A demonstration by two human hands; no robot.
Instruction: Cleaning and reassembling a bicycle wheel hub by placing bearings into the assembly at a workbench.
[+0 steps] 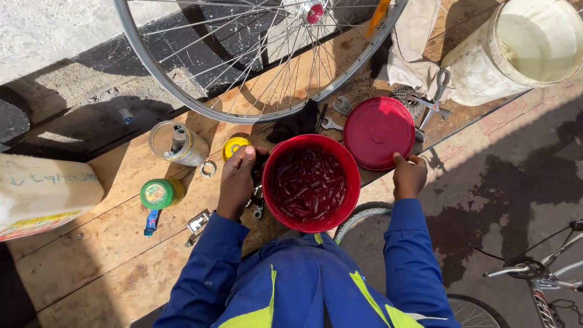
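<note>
A red tub [276,203] full of red grease stands open on a wooden board right in front of me. My left hand [238,177] rests at its left rim, fingers curled over small dark metal parts beside the tub; what it grips is hidden. My right hand [409,175] sits at the near edge of the red lid [379,132], which lies flat to the right of the tub, with the fingertips touching the lid's rim.
A spoked bicycle wheel [182,91] stands at the far side. Wrenches [336,115], an open tin [179,143], a yellow cap [234,144], a green-lidded jar [158,194] and a white bucket [516,54] surround the tub. A bicycle [546,273] stands at the right.
</note>
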